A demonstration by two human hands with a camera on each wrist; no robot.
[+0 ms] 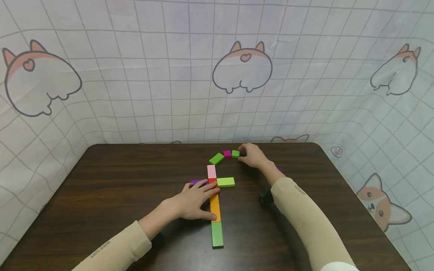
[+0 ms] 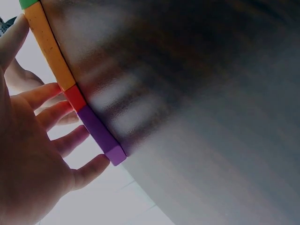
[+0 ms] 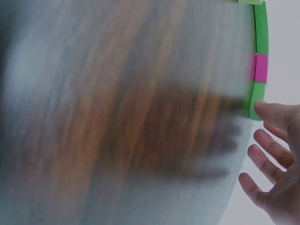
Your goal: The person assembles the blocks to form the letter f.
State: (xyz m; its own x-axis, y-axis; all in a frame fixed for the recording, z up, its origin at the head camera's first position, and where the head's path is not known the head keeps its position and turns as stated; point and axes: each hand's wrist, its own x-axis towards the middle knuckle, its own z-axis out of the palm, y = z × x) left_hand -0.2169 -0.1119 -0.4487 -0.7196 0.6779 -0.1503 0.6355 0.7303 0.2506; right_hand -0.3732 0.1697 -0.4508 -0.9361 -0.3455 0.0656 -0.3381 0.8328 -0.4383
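Note:
My left hand [image 1: 194, 200] lies with fingers spread over a column of blocks, touching the orange block [image 1: 215, 207] and red block [image 1: 212, 180]. A purple block [image 2: 99, 131] runs out under the fingertips on the left; a lime block [image 1: 225, 182] sits on the right. Above the red one is a pink block [image 1: 211, 171], and a green block [image 1: 217, 235] forms the bottom end. From the top curve a long green block [image 1: 216, 159], a magenta block [image 1: 227, 154] and a small green block [image 1: 235, 154]. My right hand [image 1: 253, 155] touches that small block with its thumb, other fingers loosely extended.
The blocks lie on a dark brown wooden table [image 1: 118, 180]. Part of a purple piece [image 1: 279, 169] shows beside the right forearm, which hides the remainder. White grid-patterned cloth [image 1: 152, 94] with corgi drawings surrounds the table's back and sides.

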